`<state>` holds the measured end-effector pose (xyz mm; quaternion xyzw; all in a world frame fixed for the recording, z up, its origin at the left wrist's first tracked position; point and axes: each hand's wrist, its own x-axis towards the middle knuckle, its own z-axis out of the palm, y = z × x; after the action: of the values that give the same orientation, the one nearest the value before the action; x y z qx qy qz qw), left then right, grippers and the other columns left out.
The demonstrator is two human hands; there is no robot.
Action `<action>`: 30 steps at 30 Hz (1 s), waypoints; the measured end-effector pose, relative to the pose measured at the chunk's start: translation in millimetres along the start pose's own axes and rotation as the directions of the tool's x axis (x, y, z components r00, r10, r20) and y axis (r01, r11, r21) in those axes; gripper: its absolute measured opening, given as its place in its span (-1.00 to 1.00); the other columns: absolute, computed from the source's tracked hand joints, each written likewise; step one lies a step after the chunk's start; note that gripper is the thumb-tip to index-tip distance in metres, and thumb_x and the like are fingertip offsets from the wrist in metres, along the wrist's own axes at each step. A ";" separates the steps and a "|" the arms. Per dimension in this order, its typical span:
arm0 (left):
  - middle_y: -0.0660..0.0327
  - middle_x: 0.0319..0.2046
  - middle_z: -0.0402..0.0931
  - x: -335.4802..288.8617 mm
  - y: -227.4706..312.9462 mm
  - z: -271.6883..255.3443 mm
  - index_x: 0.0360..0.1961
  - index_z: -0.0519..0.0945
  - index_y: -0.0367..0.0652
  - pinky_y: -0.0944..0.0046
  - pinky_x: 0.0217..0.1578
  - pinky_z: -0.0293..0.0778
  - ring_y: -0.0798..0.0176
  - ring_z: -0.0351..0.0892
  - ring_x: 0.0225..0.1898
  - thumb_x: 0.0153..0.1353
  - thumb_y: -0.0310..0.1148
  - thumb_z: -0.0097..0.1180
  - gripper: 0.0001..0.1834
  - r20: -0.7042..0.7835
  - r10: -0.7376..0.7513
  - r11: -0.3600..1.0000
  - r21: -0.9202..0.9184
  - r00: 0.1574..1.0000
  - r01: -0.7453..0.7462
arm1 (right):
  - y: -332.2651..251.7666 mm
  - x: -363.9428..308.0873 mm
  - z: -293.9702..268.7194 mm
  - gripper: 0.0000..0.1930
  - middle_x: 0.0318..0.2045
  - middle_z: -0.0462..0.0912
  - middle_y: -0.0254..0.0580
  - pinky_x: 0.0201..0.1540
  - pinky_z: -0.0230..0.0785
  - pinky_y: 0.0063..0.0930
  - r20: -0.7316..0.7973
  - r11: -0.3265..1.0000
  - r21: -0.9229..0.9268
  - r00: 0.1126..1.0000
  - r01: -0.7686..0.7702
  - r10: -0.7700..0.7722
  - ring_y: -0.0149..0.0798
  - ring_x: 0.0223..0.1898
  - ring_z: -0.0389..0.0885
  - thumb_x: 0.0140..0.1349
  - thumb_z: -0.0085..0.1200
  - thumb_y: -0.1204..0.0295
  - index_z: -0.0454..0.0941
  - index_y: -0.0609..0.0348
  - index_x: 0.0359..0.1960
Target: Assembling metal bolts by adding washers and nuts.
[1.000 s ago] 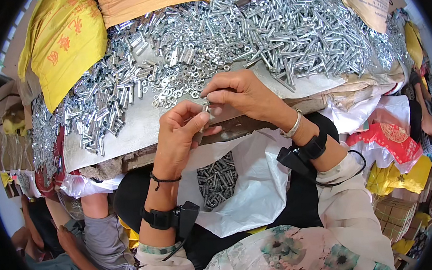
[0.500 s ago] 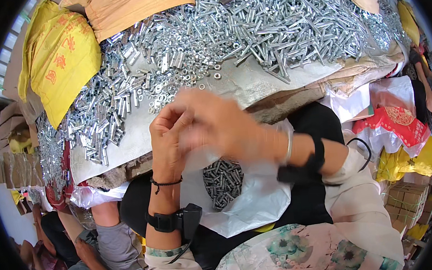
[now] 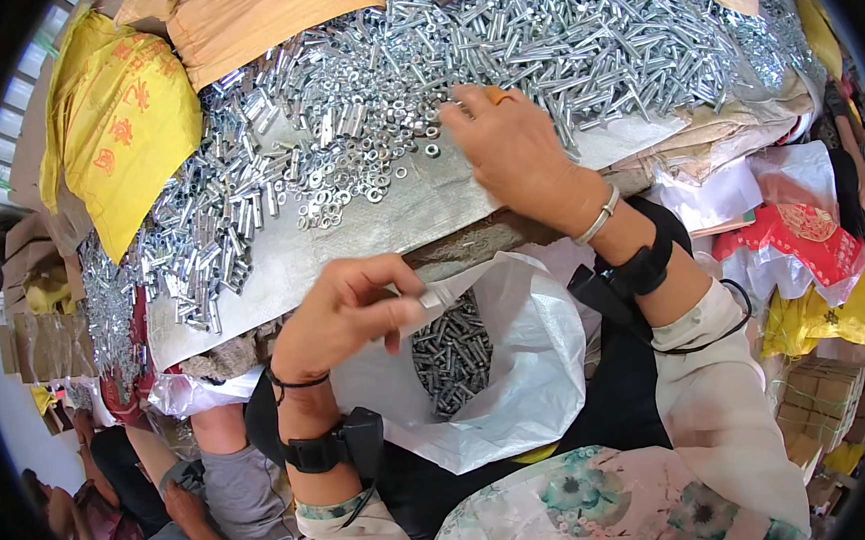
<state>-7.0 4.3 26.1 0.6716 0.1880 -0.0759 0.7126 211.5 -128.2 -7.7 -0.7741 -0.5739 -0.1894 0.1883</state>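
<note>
My left hand is above the near side of an open white plastic bag, thumb and fingers pinched on a small silver metal part, blurred at the tips. Inside the bag lies a heap of darker short metal bolts. Reaching forward, my right hand is over the near edge of the hardware pile, fingers bent down and apart, with an orange cover on one finger. Loose washers and nuts lie just left of it, and long silver rods lie beyond it.
A pale sheet covers the worktop under the pile. Yellow bag and orange-tan sack lie at the far left. Another person's legs are at lower left. Red and white plastic bags and bundled cartons stand at right.
My hands were together above the bag and have parted. The right hand has moved forward and right to the pile; the left has come down and nearer, over the bag.
</note>
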 end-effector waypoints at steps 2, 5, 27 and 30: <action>0.25 -0.39 0.56 -1.4 3.3 5.2 -0.30 0.56 -0.27 0.46 -0.60 0.40 0.49 0.46 -0.54 0.14 -0.42 0.27 -0.82 0.071 0.029 0.997 0.070 0.997 -0.034 | 9.5 0.0 2.1 -0.78 -0.21 0.52 -0.09 -0.15 0.44 -0.23 -0.018 1.000 0.001 1.000 0.013 -0.013 -0.03 -0.19 0.57 -0.09 0.15 0.59 0.52 0.20 -0.33; 0.24 -0.36 0.58 22.3 12.6 2.1 -0.25 0.57 -0.29 0.47 -0.60 0.39 0.50 0.47 -0.52 0.14 -0.37 0.27 -0.77 -0.256 0.099 0.976 0.211 0.962 -0.044 | 15.5 -1.4 4.2 -0.83 -0.33 0.53 -0.13 -0.24 0.46 -0.22 0.005 1.000 -0.002 1.000 -0.012 0.012 -0.06 -0.27 0.58 -0.15 0.15 0.61 0.53 0.19 -0.44; -0.21 -0.34 0.52 81.3 17.4 -88.5 -0.34 0.43 -0.34 -0.16 -0.28 0.41 -0.32 0.49 -0.27 0.08 -0.48 -0.05 -0.85 -0.440 0.531 0.162 0.891 0.724 0.423 | 21.6 -0.2 16.3 -0.80 -0.31 0.45 -0.14 -0.32 0.45 -0.20 -0.027 0.998 0.066 1.000 0.011 -0.009 -0.05 -0.26 0.53 -0.13 0.17 0.60 0.46 0.16 -0.41; -0.16 -0.18 0.47 88.5 23.6 -83.5 -0.30 0.47 -0.33 -0.11 -0.18 0.41 -0.26 0.43 -0.13 0.11 -0.39 0.04 -0.79 -0.298 0.682 0.134 0.949 0.668 0.286 | 20.5 0.1 18.3 -0.80 -0.32 0.45 -0.14 -0.31 0.44 -0.20 -0.039 0.997 0.077 0.999 0.032 -0.029 -0.06 -0.28 0.52 -0.12 0.17 0.59 0.46 0.16 -0.41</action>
<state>68.9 101.4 13.0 0.9508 0.2412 0.1927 -0.0255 232.6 -124.4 -24.8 -0.7536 -0.5890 -0.1846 0.2260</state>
